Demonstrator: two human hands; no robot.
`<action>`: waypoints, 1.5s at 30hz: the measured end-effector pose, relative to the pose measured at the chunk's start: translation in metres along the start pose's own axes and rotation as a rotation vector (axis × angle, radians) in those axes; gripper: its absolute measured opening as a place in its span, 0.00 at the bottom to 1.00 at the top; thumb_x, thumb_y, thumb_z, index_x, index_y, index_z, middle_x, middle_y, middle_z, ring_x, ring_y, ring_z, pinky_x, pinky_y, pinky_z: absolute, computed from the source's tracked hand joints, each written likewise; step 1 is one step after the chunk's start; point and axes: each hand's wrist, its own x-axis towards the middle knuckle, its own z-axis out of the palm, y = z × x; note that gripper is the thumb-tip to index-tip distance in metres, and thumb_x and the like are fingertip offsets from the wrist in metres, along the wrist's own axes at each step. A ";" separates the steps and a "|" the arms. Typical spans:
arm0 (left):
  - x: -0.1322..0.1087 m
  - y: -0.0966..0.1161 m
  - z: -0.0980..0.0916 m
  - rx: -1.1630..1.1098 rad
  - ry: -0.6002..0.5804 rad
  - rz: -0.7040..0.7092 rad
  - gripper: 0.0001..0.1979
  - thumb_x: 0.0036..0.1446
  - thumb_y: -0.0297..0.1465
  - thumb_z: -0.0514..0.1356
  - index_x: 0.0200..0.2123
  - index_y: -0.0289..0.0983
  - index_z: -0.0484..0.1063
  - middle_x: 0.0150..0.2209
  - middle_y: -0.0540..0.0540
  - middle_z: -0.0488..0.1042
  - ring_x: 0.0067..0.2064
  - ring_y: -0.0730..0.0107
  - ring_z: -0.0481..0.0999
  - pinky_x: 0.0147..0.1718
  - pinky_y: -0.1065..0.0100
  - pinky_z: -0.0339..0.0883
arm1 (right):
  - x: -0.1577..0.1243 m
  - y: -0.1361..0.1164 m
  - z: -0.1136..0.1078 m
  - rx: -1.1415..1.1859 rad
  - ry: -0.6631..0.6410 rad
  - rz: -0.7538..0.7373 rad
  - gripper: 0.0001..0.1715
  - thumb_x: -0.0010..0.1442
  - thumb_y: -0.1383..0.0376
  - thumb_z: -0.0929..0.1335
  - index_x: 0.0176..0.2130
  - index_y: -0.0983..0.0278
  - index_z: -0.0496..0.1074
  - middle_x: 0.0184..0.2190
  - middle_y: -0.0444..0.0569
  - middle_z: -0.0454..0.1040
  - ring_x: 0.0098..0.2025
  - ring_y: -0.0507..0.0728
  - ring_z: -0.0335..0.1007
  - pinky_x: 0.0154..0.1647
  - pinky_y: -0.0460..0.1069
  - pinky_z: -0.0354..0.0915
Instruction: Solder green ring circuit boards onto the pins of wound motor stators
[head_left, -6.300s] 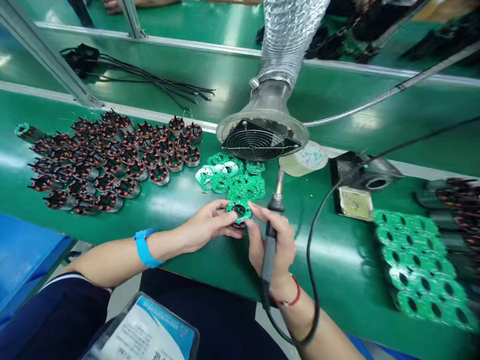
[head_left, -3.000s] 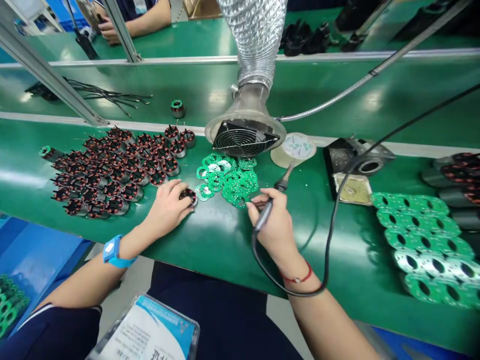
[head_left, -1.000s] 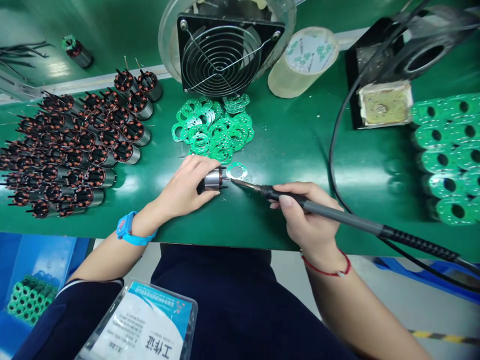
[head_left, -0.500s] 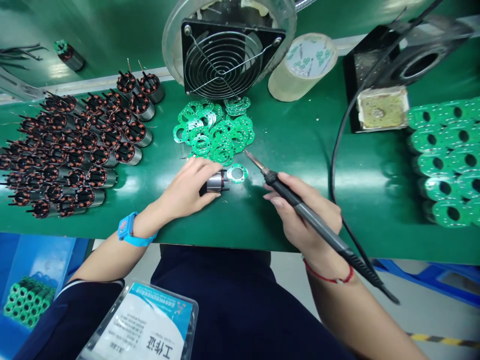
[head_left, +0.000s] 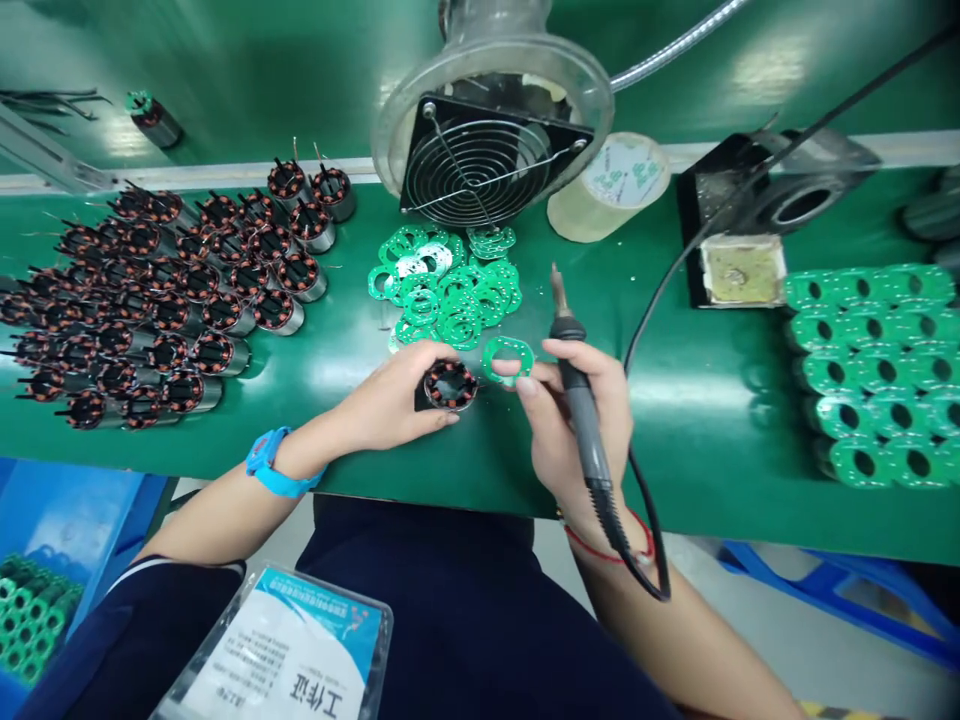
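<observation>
The stator (head_left: 450,402), on its side a moment ago, now faces up, the left hand (head_left: 386,400) curled around it; well apart, the right hand (head_left: 559,450), holding the iron (head_left: 583,410), now pinches the ring (head_left: 489,358), so both parts are in hand above the counter (head_left: 450,470).

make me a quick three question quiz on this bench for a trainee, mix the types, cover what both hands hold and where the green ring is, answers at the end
1. Multiple choice: what does the left hand hold?
a) a badge
b) a copper-wound coil
c) a cable

2. True or false: the right hand holds a soldering iron, its tip clear of the coil.

3. Short answer: is the green ring at the right hand sitting on the coil, or apart from it?

Key
1. b
2. True
3. Apart from it
</observation>
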 end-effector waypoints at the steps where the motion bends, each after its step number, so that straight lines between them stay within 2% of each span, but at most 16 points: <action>1: 0.001 0.000 -0.001 0.086 -0.014 0.023 0.24 0.55 0.33 0.65 0.53 0.37 0.63 0.51 0.40 0.72 0.52 0.56 0.70 0.52 0.54 0.64 | 0.001 0.001 0.002 0.039 -0.013 0.012 0.15 0.66 0.58 0.67 0.51 0.54 0.64 0.35 0.45 0.79 0.37 0.58 0.78 0.41 0.55 0.74; 4: 0.002 0.000 -0.002 0.268 -0.065 0.046 0.22 0.57 0.33 0.65 0.53 0.38 0.65 0.49 0.42 0.73 0.53 0.53 0.68 0.50 0.54 0.60 | 0.005 0.003 0.004 0.108 -0.145 0.002 0.16 0.65 0.54 0.68 0.51 0.55 0.64 0.28 0.43 0.77 0.28 0.56 0.74 0.31 0.53 0.73; 7: 0.001 0.003 -0.001 0.337 -0.100 0.027 0.22 0.59 0.34 0.64 0.55 0.39 0.65 0.48 0.42 0.74 0.50 0.55 0.68 0.47 0.57 0.58 | 0.007 0.001 0.005 0.050 -0.280 -0.061 0.18 0.65 0.54 0.67 0.52 0.56 0.64 0.27 0.41 0.74 0.27 0.55 0.73 0.31 0.52 0.72; 10: 0.000 0.003 -0.003 0.378 -0.111 0.019 0.22 0.60 0.35 0.62 0.56 0.38 0.64 0.48 0.41 0.73 0.49 0.55 0.68 0.45 0.58 0.57 | 0.003 -0.001 0.003 -0.074 -0.311 -0.143 0.22 0.64 0.59 0.68 0.56 0.56 0.61 0.34 0.44 0.76 0.34 0.56 0.75 0.37 0.53 0.73; 13: -0.002 -0.001 -0.008 0.384 -0.129 0.026 0.21 0.60 0.35 0.62 0.55 0.38 0.65 0.47 0.41 0.73 0.49 0.55 0.68 0.45 0.58 0.57 | -0.004 -0.001 -0.001 -0.197 -0.261 -0.205 0.32 0.60 0.61 0.71 0.59 0.55 0.58 0.51 0.52 0.74 0.51 0.61 0.73 0.47 0.58 0.73; 16: -0.004 -0.003 -0.015 0.319 -0.157 0.021 0.16 0.61 0.36 0.61 0.51 0.39 0.67 0.43 0.44 0.75 0.46 0.58 0.69 0.45 0.59 0.57 | -0.010 0.000 -0.008 -0.304 -0.347 -0.078 0.32 0.60 0.59 0.71 0.59 0.56 0.58 0.55 0.56 0.71 0.54 0.64 0.72 0.51 0.61 0.71; 19: -0.005 -0.002 -0.022 0.240 -0.175 0.018 0.05 0.64 0.32 0.57 0.38 0.38 0.71 0.36 0.48 0.76 0.42 0.63 0.70 0.45 0.60 0.57 | -0.010 -0.003 -0.015 -0.380 -0.429 0.044 0.31 0.61 0.55 0.70 0.58 0.57 0.58 0.48 0.54 0.75 0.43 0.62 0.77 0.43 0.59 0.73; 22: -0.004 0.001 -0.029 0.095 -0.226 0.066 0.08 0.64 0.30 0.55 0.33 0.38 0.72 0.33 0.50 0.77 0.39 0.67 0.71 0.46 0.60 0.60 | -0.005 -0.009 -0.019 -0.406 -0.347 0.006 0.32 0.60 0.54 0.71 0.59 0.58 0.58 0.45 0.53 0.75 0.36 0.58 0.74 0.38 0.56 0.73; 24: -0.003 0.001 -0.031 -0.043 -0.274 0.085 0.09 0.64 0.32 0.56 0.33 0.38 0.74 0.32 0.50 0.77 0.38 0.68 0.73 0.44 0.63 0.64 | -0.001 -0.013 -0.018 -0.445 -0.306 -0.065 0.31 0.61 0.57 0.70 0.60 0.58 0.58 0.47 0.54 0.73 0.38 0.59 0.74 0.40 0.57 0.73; 26: -0.002 -0.001 -0.028 -0.104 -0.243 0.070 0.07 0.63 0.32 0.57 0.35 0.38 0.74 0.35 0.48 0.76 0.39 0.68 0.74 0.42 0.64 0.67 | 0.003 -0.018 -0.013 -0.534 -0.297 -0.172 0.27 0.63 0.59 0.67 0.59 0.58 0.60 0.45 0.53 0.73 0.40 0.62 0.72 0.41 0.59 0.71; 28: -0.001 -0.003 -0.021 -0.044 -0.137 0.045 0.08 0.61 0.31 0.59 0.44 0.37 0.72 0.42 0.44 0.75 0.46 0.63 0.74 0.46 0.61 0.69 | 0.006 -0.022 -0.007 -0.643 -0.317 -0.305 0.25 0.65 0.62 0.65 0.60 0.58 0.61 0.40 0.52 0.73 0.39 0.63 0.69 0.39 0.59 0.70; 30: 0.000 -0.006 -0.011 0.067 -0.061 0.047 0.16 0.59 0.29 0.61 0.51 0.37 0.68 0.49 0.41 0.73 0.52 0.58 0.71 0.51 0.55 0.67 | 0.007 -0.026 -0.002 -0.723 -0.365 -0.421 0.26 0.66 0.66 0.63 0.62 0.58 0.59 0.38 0.52 0.73 0.37 0.62 0.67 0.38 0.58 0.68; 34: 0.002 -0.008 0.006 0.192 -0.053 0.062 0.17 0.60 0.31 0.62 0.52 0.37 0.66 0.49 0.40 0.72 0.51 0.55 0.69 0.51 0.53 0.66 | 0.007 -0.030 0.004 -0.760 -0.425 -0.549 0.28 0.66 0.70 0.62 0.64 0.60 0.56 0.39 0.53 0.74 0.36 0.62 0.65 0.37 0.56 0.66; 39: 0.001 -0.007 0.007 0.154 -0.024 0.077 0.18 0.61 0.31 0.60 0.54 0.36 0.64 0.51 0.39 0.71 0.53 0.54 0.68 0.53 0.52 0.64 | 0.000 -0.021 0.005 -0.648 -0.316 -0.502 0.27 0.65 0.63 0.67 0.61 0.60 0.60 0.38 0.51 0.76 0.33 0.60 0.67 0.37 0.55 0.65; 42: 0.001 -0.004 0.003 0.056 -0.025 0.095 0.18 0.59 0.27 0.57 0.53 0.37 0.63 0.52 0.39 0.70 0.55 0.56 0.68 0.55 0.52 0.64 | -0.011 -0.011 0.006 -0.640 -0.203 -0.395 0.27 0.64 0.58 0.69 0.59 0.59 0.64 0.42 0.54 0.76 0.40 0.64 0.70 0.40 0.57 0.67; 45: 0.001 0.001 0.004 -0.026 -0.015 0.144 0.18 0.58 0.27 0.57 0.52 0.37 0.63 0.52 0.39 0.70 0.55 0.57 0.68 0.56 0.53 0.65 | -0.021 -0.002 0.006 -0.569 -0.185 -0.344 0.29 0.64 0.59 0.68 0.61 0.59 0.62 0.50 0.58 0.75 0.49 0.68 0.70 0.46 0.62 0.68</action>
